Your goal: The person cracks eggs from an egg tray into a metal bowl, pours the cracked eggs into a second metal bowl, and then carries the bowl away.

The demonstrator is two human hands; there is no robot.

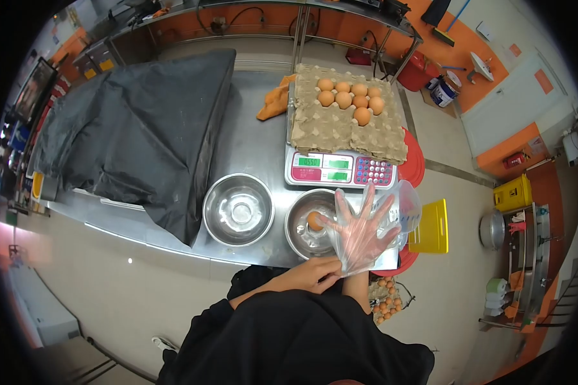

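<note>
While my right grip point(366, 235) spreads its fingers wide, holding nothing, my left grip point(322, 273) is pinched narrow on the cuff of the glove point(358, 247) that covers it. The glove lies over the whole right grip and loosely at the wrist; it is thin, clear, crinkled plastic. Beyond the right grip I see a pink-and-white scale point(340, 172) under a rough, bumpy cardboard tray point(324, 131). To the left of both grips, a black cover point(135, 128) lies in soft folds on the smooth metal table point(253, 96). Just left of the right grip, and partly hidden by it, a round, shiny bowl point(295, 239) holds one brown egg point(315, 221); a matching bowl point(239, 210) sits farther left. The cardboard tray beyond carries a cluster of brown eggs point(343, 100) in its cups.
</note>
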